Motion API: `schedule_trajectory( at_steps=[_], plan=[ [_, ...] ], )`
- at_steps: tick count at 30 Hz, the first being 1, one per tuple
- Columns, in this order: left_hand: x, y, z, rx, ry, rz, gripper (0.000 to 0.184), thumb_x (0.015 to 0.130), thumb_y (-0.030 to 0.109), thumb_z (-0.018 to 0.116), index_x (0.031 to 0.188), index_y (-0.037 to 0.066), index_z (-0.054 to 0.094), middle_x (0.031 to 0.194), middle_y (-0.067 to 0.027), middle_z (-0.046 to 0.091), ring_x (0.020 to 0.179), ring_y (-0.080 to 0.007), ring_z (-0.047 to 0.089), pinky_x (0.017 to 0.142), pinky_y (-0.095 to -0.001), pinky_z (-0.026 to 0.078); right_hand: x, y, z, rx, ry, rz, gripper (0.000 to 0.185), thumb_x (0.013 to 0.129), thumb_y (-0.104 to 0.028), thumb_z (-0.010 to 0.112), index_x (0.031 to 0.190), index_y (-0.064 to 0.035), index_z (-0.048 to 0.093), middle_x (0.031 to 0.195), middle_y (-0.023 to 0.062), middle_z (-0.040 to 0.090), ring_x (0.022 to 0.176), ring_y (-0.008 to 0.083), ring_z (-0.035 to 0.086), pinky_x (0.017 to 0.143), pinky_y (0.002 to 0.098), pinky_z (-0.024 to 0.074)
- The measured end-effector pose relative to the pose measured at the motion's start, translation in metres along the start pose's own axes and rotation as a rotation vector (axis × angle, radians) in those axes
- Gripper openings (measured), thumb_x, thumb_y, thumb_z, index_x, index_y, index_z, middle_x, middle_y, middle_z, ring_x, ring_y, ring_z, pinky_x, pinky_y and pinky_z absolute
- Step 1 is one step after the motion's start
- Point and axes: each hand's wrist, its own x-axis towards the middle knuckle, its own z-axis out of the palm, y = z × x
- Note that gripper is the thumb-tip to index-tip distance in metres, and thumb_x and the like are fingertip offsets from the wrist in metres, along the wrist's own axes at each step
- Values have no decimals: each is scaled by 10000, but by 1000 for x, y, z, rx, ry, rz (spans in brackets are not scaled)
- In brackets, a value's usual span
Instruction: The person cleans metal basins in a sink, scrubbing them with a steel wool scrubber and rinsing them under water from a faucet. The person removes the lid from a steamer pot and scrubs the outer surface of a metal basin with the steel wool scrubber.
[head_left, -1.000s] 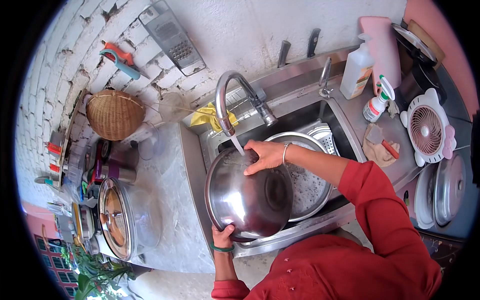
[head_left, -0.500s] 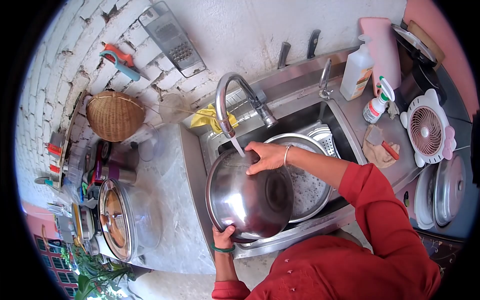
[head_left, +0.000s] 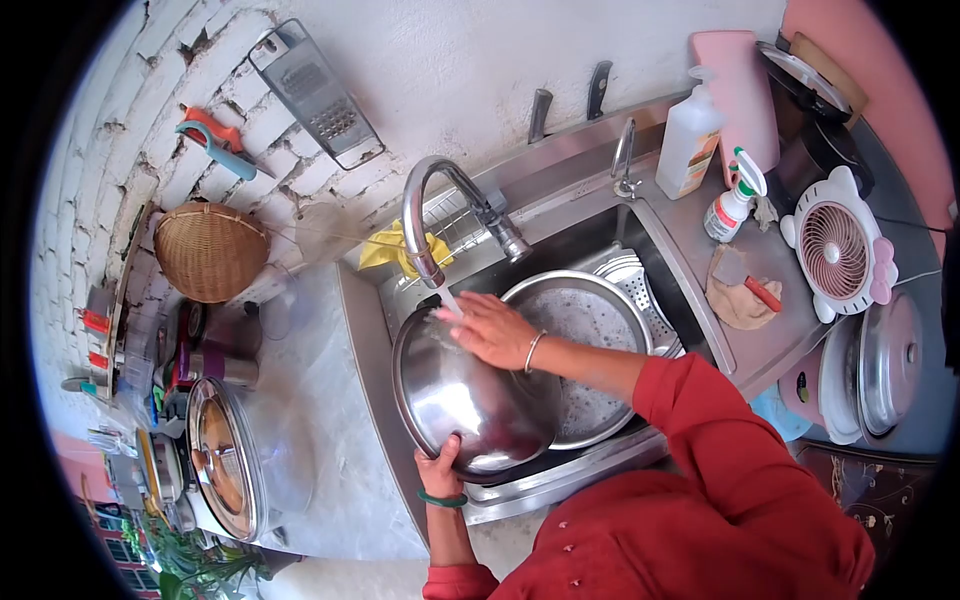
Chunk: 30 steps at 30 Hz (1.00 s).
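Note:
A large stainless steel bowl [head_left: 470, 400] is tilted over the left side of the sink, its rounded outside facing up. My left hand [head_left: 440, 470], with a green bangle at the wrist, grips its lower rim, thumb on the outer surface. My right hand [head_left: 492, 332] lies flat on the upper part of the bowl, fingers stretched out beneath the running water. The water falls from the curved faucet [head_left: 430, 215]. Beside the bowl, a round metal basin [head_left: 600, 385] with sudsy water sits in the sink.
A slotted white utensil [head_left: 630, 283] lies in the sink [head_left: 700, 310] behind the basin. On the right counter stand a spray bottle [head_left: 735, 200], a large bottle [head_left: 688, 140], a cloth [head_left: 735, 298] and a fan [head_left: 836, 245]. A glass-lidded pot [head_left: 225, 460] stands at left.
My right hand has gone from a bent-finger hold near the bowl's top edge to lying flat with fingers extended. The left hand keeps its grip; the view has shifted slightly.

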Motion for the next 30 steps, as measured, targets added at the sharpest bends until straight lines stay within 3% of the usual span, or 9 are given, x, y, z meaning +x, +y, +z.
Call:
schedule_trajectory(
  at_steps=[3, 11, 13, 14, 15, 16, 19, 26, 30],
  plan=[
    [-1, 16, 27, -100, 83, -80, 305, 770, 95, 683, 1007, -46, 553, 894, -116, 616, 814, -192, 608, 715, -333, 509, -26, -75, -14, -91, -117, -298, 362, 842, -256, 475, 1155, -83, 532, 1251, 99, 473, 1228, 277, 364, 1052, 453, 214],
    [-10, 13, 19, 103, -20, 19, 325, 758, 153, 702, 980, -44, 569, 893, -98, 611, 789, -175, 587, 720, -303, 484, -18, -71, -40, -146, -79, -316, 435, 795, -415, 537, 1101, -110, 595, 1214, 66, 523, 1197, 239, 399, 1039, 437, 220],
    [-18, 21, 9, 181, -147, 31, 417, 685, 258, 768, 939, -23, 595, 857, -64, 614, 756, -158, 577, 694, -283, 463, 7, -20, -43, 30, -104, 7, 409, 886, -429, 411, 1095, -135, 605, 1118, 56, 583, 1058, 235, 501, 933, 355, 349],
    [-23, 23, 4, 162, -147, 35, 437, 674, 274, 774, 943, -18, 593, 847, -55, 612, 745, -154, 573, 689, -278, 460, 18, 14, -47, 289, -347, 310, 454, 911, -451, 359, 1087, -112, 606, 1056, 52, 605, 957, 220, 543, 854, 305, 404],
    [-29, 24, -1, 143, -146, 41, 457, 664, 290, 779, 947, -14, 591, 836, -47, 609, 734, -150, 570, 684, -273, 458, 10, 44, -39, 602, -270, 348, 489, 908, -489, 355, 1112, -117, 598, 987, 47, 614, 894, 170, 549, 784, 281, 425],
    [-33, 21, -7, 88, -85, 38, 527, 648, 305, 788, 1004, -13, 564, 828, -45, 602, 730, -156, 566, 684, -275, 455, 0, 55, -48, 762, -398, 597, 503, 897, -510, 371, 1140, -129, 592, 990, 50, 612, 914, 136, 543, 791, 281, 429],
    [-39, 21, -7, -103, 5, 92, 585, 674, 310, 762, 1113, 31, 494, 971, -57, 570, 860, -170, 545, 746, -300, 452, -45, 61, -47, 1280, -245, 967, 564, 867, -525, 439, 1183, -64, 518, 1100, 80, 588, 953, 165, 573, 840, 332, 460],
    [-26, 2, -12, -68, -40, 209, 478, 791, 207, 653, 1185, 28, 449, 1082, -72, 535, 953, -203, 531, 839, -350, 438, -148, 35, 31, 1913, 55, 1198, 677, 865, -608, 293, 1301, -103, 412, 1355, 88, 398, 1237, 283, 374, 1016, 496, 280],
    [-34, 14, 25, 159, 11, 220, 268, 759, 106, 698, 958, -40, 592, 853, -59, 614, 750, -132, 559, 697, -264, 458, -148, -48, 9, 2001, 102, 1602, 671, 852, -595, 354, 1301, -99, 397, 1326, 132, 411, 1245, 335, 348, 1005, 531, 282]
  ],
)
